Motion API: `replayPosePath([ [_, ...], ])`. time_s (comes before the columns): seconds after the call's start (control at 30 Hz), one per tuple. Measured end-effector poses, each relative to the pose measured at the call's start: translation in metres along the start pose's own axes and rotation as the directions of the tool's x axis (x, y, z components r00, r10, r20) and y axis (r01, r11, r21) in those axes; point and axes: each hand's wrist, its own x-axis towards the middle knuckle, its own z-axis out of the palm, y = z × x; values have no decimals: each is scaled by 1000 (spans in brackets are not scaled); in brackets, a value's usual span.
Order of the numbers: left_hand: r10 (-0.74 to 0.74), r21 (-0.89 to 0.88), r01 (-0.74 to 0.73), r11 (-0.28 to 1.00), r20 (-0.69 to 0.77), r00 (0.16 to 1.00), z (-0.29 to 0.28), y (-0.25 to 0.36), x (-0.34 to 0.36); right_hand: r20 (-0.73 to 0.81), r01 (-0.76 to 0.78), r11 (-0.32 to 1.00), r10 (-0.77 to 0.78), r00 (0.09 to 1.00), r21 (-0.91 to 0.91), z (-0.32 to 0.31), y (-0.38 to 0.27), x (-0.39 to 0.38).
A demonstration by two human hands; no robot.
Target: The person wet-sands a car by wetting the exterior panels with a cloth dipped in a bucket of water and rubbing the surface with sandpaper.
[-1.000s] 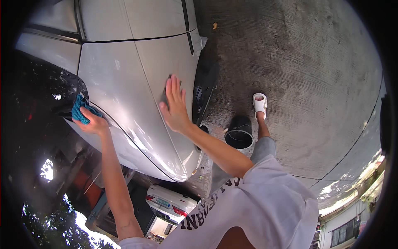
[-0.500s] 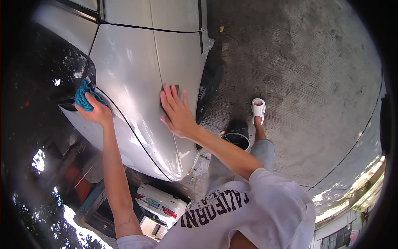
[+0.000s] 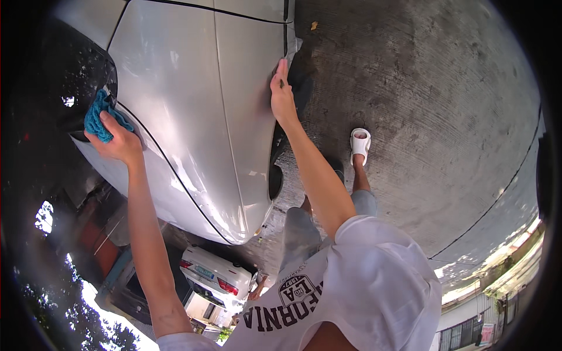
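Note:
A silver car (image 3: 175,99) stands in front of me, its painted panel curving down on the right to a dark wheel area. My left hand (image 3: 121,142) grips a crumpled teal cloth (image 3: 98,117) against the corner of the dark window glass (image 3: 82,64). On the opposite side, my right hand (image 3: 283,96) is at the panel's right edge, turned edge-on, fingers together and pointing away from me. A dark bit shows by its thumb; whatever lies under the palm is hidden.
Grey concrete ground (image 3: 421,117) spreads to the right, where my foot in a white slipper (image 3: 360,143) stands. A dark bucket (image 3: 336,166) is mostly hidden behind my right forearm. A white car (image 3: 216,275) is parked at the lower left, with another person's arm (image 3: 258,288) beside it.
My right hand has moved from the middle of the panel out to its right edge and farther away. The dark flat square under its fingers no longer shows. My left hand keeps the cloth at the glass.

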Motion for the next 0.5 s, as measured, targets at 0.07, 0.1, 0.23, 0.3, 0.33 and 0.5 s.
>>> replayPosePath([
  [0.07,105,25,-103,994,-90,990,4,-15,6,-78,30,999,-33,996,-32,35,21,-37],
  [0.1,110,19,-109,994,-93,990,6,-16,6,-155,69,995,-80,985,-75,57,33,-60],
  [0.23,103,-72,-107,992,-64,993,-12,-25,9,3,64,973,-65,998,-222,90,44,-141],
  [0.3,124,-99,-128,987,-46,991,-9,-15,10,-62,106,984,-116,991,-141,52,42,-66],
  [0.33,123,-114,-128,985,-42,991,1,-5,7,-114,24,997,-33,993,-72,17,43,0],
  [0.5,77,-25,-78,997,-31,997,-2,-10,3,-166,110,989,-124,978,-95,48,62,-56],
])
